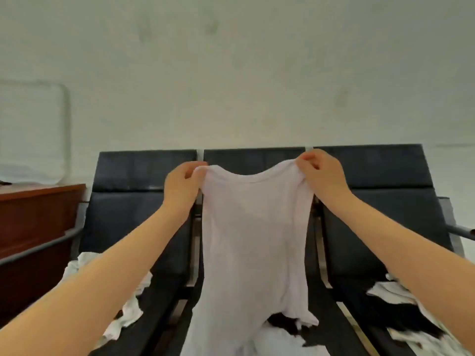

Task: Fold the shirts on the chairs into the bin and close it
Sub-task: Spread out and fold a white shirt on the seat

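Note:
A pale pink shirt (253,240) hangs upright in front of the middle seat of a row of black chairs (380,214). My left hand (183,186) pinches its left shoulder and my right hand (322,173) pinches its right shoulder, both held up at backrest height. The shirt's lower end drapes down to the seat. More white and dark garments lie crumpled on the left seat (123,312), the middle seat (288,330) and the right seat (401,309). No bin is in view.
A brown wooden cabinet (36,222) stands left of the chairs, with a metal armrest rail (38,249) in front of it. A second armrest (460,231) juts out at the right. A plain pale wall rises behind.

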